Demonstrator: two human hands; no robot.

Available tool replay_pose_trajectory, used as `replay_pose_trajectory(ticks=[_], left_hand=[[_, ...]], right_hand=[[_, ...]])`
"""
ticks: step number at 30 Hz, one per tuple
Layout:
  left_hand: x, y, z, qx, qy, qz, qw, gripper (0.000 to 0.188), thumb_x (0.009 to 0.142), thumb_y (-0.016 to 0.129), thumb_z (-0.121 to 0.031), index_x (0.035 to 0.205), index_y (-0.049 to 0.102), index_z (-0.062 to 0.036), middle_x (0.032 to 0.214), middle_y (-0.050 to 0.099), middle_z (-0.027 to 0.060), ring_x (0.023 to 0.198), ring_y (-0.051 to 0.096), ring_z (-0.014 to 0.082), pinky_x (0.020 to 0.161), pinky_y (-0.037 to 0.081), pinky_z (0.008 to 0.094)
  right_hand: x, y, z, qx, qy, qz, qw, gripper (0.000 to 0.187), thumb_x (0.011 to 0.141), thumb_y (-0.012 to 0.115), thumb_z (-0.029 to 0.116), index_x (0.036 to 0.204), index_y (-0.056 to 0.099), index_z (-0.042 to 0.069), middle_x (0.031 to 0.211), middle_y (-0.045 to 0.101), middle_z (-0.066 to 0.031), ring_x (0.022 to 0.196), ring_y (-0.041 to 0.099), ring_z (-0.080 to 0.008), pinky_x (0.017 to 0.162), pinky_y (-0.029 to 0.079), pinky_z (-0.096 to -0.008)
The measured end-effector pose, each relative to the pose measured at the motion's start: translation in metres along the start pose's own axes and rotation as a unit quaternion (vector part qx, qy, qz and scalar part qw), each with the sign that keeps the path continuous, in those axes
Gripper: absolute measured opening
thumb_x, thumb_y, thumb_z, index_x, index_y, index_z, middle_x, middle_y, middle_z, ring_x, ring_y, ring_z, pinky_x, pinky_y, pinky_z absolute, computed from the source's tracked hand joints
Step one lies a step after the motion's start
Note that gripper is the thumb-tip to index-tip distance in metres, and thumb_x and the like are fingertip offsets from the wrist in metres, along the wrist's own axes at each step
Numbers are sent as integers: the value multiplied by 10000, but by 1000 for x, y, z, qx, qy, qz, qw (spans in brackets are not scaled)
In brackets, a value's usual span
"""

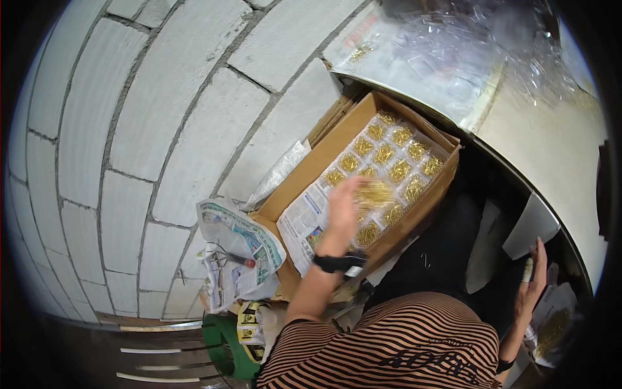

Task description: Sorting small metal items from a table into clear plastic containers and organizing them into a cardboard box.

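Over the cardboard box, my left hand is closed on a clear pack of thin golden pin-like pieces; both are blurred by motion. Beneath it, rows of similar small clear packs fill much of the box, and a sheet of newspaper shows at its near left end. At the far right, under the table edge, my right hand has its fingers stretched out, one wrapped in pale tape. Close beside that hand lies a clear bag of golden pieces.
A white block wall runs along the left. The table at upper right carries crumpled clear plastic bags. Crumpled printed wrapping, a red-tipped tool and a green round container sit at lower left.
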State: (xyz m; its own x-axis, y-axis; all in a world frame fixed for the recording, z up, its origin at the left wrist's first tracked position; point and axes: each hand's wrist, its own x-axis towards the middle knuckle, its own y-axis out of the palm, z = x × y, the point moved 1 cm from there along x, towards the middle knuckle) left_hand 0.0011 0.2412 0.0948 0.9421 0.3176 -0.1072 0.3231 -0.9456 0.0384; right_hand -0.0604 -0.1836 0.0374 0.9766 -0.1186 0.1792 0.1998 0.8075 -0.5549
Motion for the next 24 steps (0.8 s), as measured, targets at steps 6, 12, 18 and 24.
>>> replay_pose_trajectory(ticks=[6,12,18,24], left_hand=[[9,-181,42,122,-117,-194,966,199,947,507,-175,1026,620,-30,973,639,41,818,615,133,649,546,295],[26,-197,93,278,-146,-123,941,173,917,532,-143,905,656,-23,833,604,1,716,542,123,668,473,302],[32,-195,84,562,-49,-64,823,544,839,583,-190,1302,439,58,1264,492,239,1202,451,365,1052,318,429],[65,-24,-34,258,44,39,964,220,885,569,-90,1042,609,60,985,641,115,954,600,186,843,466,285]], right_hand=[[11,34,21,27,-54,68,996,450,901,454,-33,1344,442,43,1312,516,-153,1006,609,-257,898,459,-332],[10,31,27,31,-62,99,993,451,841,509,-71,1279,497,34,1259,547,-186,1045,613,-304,903,478,-343],[15,10,14,-74,-117,112,984,434,754,595,-26,1183,547,25,1189,578,-179,1082,581,-345,864,509,-380],[74,-96,-14,-284,-113,-83,949,438,744,643,13,1173,560,39,1219,556,-197,1133,535,-378,911,492,-420]])
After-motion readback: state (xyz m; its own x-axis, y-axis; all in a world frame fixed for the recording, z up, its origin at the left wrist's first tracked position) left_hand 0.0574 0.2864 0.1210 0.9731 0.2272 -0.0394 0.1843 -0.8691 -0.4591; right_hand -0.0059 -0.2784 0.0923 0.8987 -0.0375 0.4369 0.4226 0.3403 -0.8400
